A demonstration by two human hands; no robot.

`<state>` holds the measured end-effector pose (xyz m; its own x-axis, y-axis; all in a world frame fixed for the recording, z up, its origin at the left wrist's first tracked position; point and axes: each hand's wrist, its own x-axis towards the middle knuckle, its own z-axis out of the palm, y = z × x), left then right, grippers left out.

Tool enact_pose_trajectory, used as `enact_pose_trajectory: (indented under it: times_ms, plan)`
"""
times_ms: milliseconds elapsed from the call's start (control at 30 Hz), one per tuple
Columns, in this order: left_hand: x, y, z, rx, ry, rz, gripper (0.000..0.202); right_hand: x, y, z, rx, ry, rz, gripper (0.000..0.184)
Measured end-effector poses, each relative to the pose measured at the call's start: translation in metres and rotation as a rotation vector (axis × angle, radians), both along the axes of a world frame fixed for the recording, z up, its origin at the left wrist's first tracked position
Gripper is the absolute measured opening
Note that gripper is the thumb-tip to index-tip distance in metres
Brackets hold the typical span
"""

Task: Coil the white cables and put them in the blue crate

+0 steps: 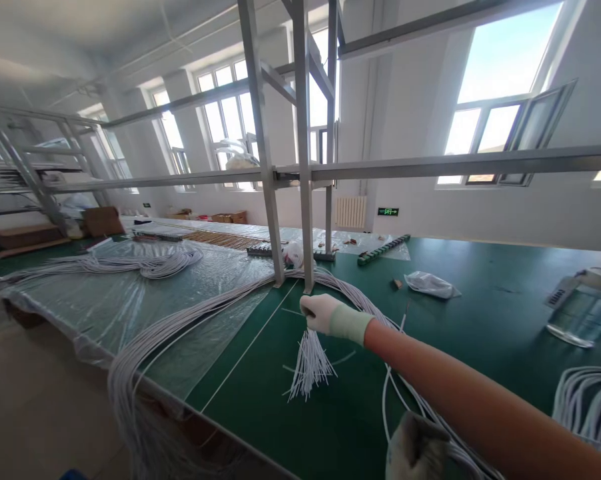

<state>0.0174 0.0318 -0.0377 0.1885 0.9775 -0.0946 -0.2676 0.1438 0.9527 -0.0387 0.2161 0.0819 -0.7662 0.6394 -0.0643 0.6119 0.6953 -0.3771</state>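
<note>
A gloved left hand [414, 445] at 6 o'clock rests on thin white cables; whether it grips them cannot be told. Just beyond, the gloved right hand [319, 313] is closed around a bundle of white cable ends [310, 363] fanning over the green counter [480, 320]. At 10 o'clock, clear plastic sheeting [130, 300] drapes the counter's edge; open green surface lies at 2 o'clock. A grey metal frame [303, 167] and bright windows [500, 100] stand at 12.

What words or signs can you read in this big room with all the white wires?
Green sign on the far wall: lit, but its marks are too small to read.
Nothing else carries readable text: not the white wires, the green table, the cardboard boxes or the gloved right hand.
</note>
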Motion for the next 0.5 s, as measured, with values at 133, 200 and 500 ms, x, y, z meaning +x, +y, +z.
enact_pose_trajectory:
  times_ms: [133,200,500]
  plan:
    - [0.001,0.0,-0.006,-0.014,-0.013,0.041,0.018,0.052,0.01,-0.01,-0.063,0.173,-0.147,0.022]
    - [0.002,-0.002,-0.005,-0.026,-0.027,0.06,0.022,0.074,0.01,-0.016,-0.077,0.25,-0.198,0.016]
    - [-0.002,-0.007,-0.001,-0.167,-0.156,0.126,0.04,0.195,-0.077,-0.036,-0.018,0.491,-0.432,0.015]
